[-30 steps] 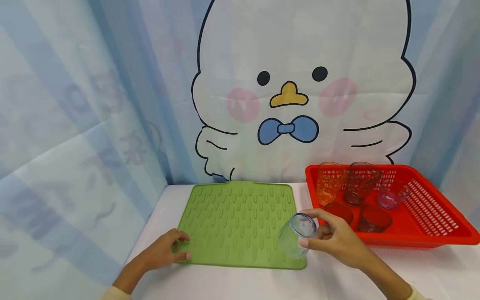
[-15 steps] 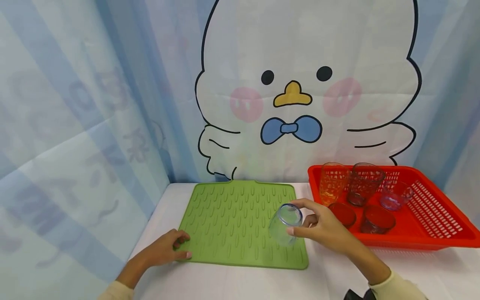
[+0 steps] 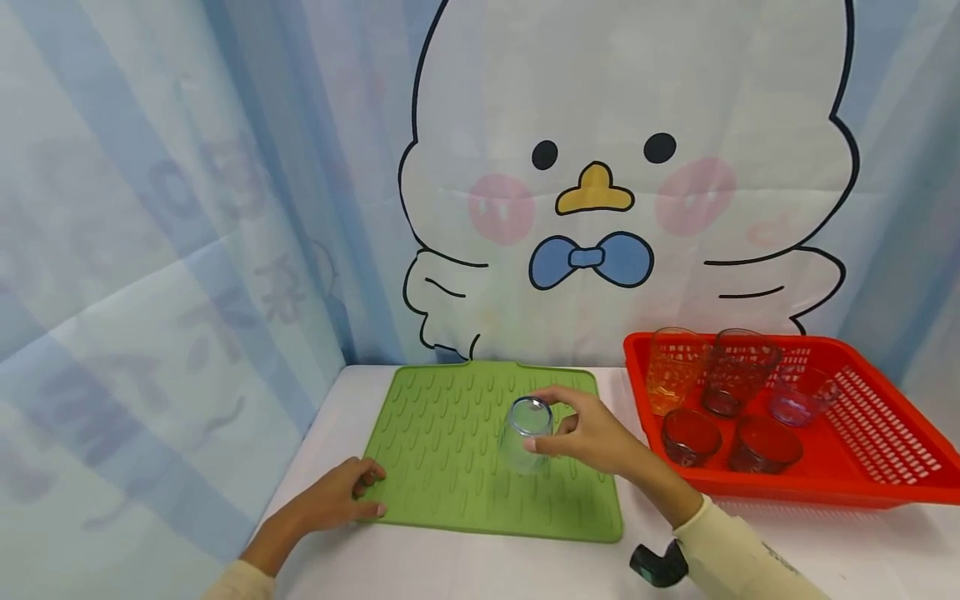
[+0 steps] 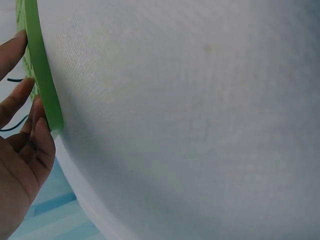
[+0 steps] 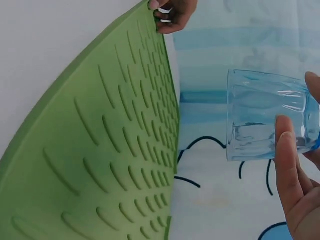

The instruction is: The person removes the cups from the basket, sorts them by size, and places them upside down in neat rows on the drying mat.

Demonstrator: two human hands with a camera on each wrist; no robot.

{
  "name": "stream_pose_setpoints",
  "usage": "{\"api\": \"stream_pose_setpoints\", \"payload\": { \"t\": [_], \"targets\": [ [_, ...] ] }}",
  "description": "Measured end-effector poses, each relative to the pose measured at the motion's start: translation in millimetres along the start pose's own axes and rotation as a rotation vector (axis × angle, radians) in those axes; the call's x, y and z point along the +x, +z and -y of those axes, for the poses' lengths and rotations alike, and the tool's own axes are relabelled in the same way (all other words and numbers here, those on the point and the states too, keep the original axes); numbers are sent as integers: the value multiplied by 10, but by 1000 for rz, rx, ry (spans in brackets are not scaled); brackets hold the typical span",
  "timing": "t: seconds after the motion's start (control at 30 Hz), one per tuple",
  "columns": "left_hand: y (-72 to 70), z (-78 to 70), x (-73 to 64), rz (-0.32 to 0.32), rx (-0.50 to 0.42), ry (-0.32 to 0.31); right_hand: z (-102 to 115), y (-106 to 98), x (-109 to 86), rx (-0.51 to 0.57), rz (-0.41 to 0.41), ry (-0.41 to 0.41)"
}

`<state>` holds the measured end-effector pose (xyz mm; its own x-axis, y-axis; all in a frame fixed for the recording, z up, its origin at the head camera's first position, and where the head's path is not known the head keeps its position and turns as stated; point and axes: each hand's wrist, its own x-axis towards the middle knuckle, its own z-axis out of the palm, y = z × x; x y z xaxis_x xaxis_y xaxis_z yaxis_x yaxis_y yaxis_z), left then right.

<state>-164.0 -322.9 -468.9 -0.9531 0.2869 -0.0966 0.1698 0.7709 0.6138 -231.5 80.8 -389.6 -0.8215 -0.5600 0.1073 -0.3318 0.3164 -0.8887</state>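
Observation:
My right hand [image 3: 592, 429] holds a clear blue-tinted glass [image 3: 517, 457] between thumb and fingers near its thicker base. The glass is upside down, rim downward, over the right half of a green ridged mat [image 3: 442, 433]. In the right wrist view a gap shows between the glass [image 5: 255, 115] and the mat [image 5: 100, 145]. At the mat's near left corner, my left hand [image 3: 333, 496] grips the edges, thumb on the front side and bent fingers on the left side. The left wrist view shows these fingertips against the mat's green edge [image 4: 42, 75].
A red slotted basket [image 3: 862, 483] stands to the right with several glasses inside: a tall amber one [image 3: 671, 375], a tall dark one [image 3: 735, 375], a purple one [image 3: 798, 400] and short dark ones [image 3: 765, 446]. A printed curtain [image 3: 480, 100] hangs behind and left. A black piece [image 3: 660, 565] shows by my right sleeve.
My right hand has carried the glass leftward and slightly away from me, from the mat's right edge to over its right half, turning it more upright. The left hand stays at the corner.

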Motion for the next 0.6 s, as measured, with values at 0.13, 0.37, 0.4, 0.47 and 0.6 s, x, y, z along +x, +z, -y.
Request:
{"api": "stream_pose_setpoints", "payload": {
  "t": [0.13,0.37,0.4,0.47,0.6],
  "targets": [
    [-5,3,2,-3,1,-2,-38,82,184,3,19,-1],
    [-8,46,11,-7,-1,-11,-121,223,534,55,51,-14],
    [-9,48,9,-8,-4,-6,-139,244,578,68,59,-18],
    [-5,52,7,-10,-10,7,-179,285,659,90,76,-24],
    [-6,48,8,-5,-15,28,-240,391,826,96,77,-1]
  ]
}}
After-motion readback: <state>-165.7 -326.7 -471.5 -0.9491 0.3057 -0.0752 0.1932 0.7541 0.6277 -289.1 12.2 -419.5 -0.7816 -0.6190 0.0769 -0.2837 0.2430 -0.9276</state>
